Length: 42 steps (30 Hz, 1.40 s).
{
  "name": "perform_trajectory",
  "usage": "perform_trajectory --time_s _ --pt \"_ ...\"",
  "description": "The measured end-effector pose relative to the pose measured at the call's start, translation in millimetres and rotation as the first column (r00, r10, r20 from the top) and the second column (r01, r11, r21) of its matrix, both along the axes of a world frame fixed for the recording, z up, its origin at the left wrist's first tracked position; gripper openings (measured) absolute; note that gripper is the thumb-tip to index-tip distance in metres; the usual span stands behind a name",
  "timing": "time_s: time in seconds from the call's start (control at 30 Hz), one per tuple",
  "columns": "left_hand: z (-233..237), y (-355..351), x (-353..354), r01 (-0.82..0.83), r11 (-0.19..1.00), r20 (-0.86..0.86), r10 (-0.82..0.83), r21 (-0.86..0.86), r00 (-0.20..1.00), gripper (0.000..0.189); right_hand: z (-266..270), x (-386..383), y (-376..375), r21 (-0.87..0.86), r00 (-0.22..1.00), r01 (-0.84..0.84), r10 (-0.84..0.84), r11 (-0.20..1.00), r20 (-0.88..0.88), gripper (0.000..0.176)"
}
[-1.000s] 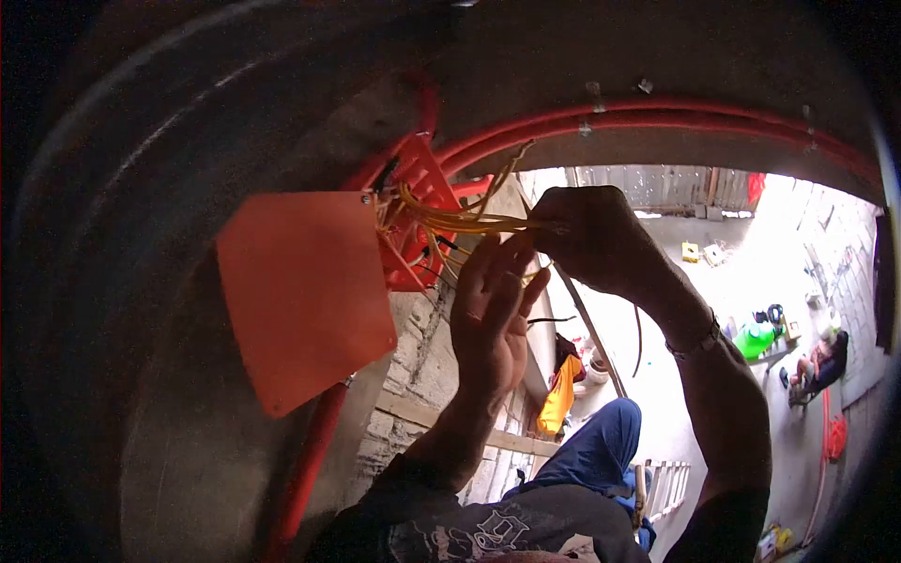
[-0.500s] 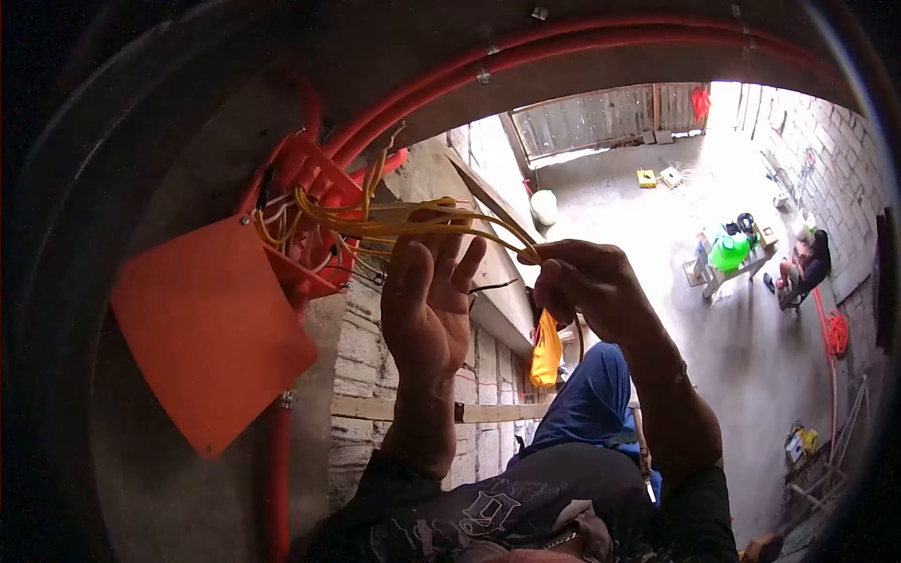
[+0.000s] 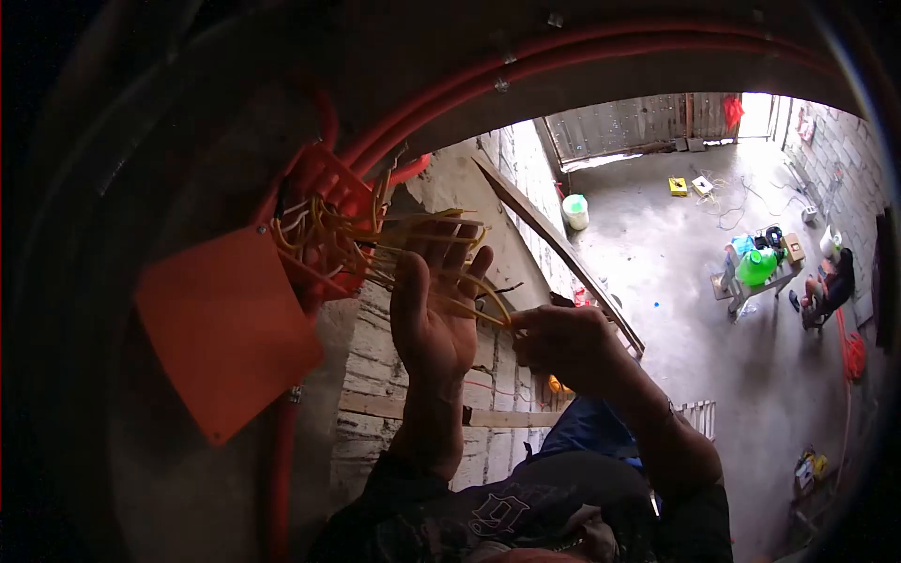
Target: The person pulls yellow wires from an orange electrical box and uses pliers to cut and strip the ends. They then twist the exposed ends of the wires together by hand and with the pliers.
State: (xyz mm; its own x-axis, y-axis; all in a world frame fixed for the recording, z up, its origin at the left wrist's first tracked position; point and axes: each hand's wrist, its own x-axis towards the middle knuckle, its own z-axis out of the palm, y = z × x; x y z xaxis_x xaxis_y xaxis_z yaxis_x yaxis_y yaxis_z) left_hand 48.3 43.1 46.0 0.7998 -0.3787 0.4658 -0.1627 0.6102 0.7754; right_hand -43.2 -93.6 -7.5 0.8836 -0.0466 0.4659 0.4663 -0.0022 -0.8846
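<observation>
A red junction box [image 3: 330,178] is full of tangled wires, and a flat orange cover plate [image 3: 225,333] hangs beside it at an angle. Yellow wires [image 3: 413,225] run out of the box across the fingers of my left hand [image 3: 436,324], which is open with the palm showing and the thumb apart. To its right, my right hand [image 3: 572,349] is closed, pinching yellow wires bent into a loop near its fingertips. A dark wire end sticks out between the two hands. What lies inside my right fist is hidden.
Red conduits [image 3: 450,89] curve overhead from the box. Far below on the floor are a table [image 3: 751,289] with a green jug [image 3: 756,267], a seated person [image 3: 831,286], a bucket [image 3: 575,212] and a yellow box [image 3: 678,187]. A wooden beam [image 3: 554,253] slopes along the wall.
My right hand has moved down and slightly left, bending the pinched yellow wires into a loop. My left hand stays open by the wires. The view has shifted slightly.
</observation>
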Motion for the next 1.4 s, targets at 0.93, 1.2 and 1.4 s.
perform_trajectory --time_s 0.93,1.2,1.4 --pt "8.9 36.3 -16.5 0.073 0.991 -0.098 -0.084 -0.109 0.992 0.052 3.0 -1.8 28.2 -0.428 0.834 0.327 -0.045 0.842 0.550 0.055" --pt "10.4 43.3 -16.4 0.060 0.993 -0.105 -0.070 -0.098 0.992 0.052 4.7 -5.8 32.5 -0.485 0.904 0.258 -0.031 0.836 0.427 0.045" --pt "2.3 49.6 -4.2 0.221 0.914 -0.105 -0.271 -0.341 0.957 0.046 1.1 -10.7 29.7 -0.509 0.969 0.175 -0.057 0.843 0.239 0.038"
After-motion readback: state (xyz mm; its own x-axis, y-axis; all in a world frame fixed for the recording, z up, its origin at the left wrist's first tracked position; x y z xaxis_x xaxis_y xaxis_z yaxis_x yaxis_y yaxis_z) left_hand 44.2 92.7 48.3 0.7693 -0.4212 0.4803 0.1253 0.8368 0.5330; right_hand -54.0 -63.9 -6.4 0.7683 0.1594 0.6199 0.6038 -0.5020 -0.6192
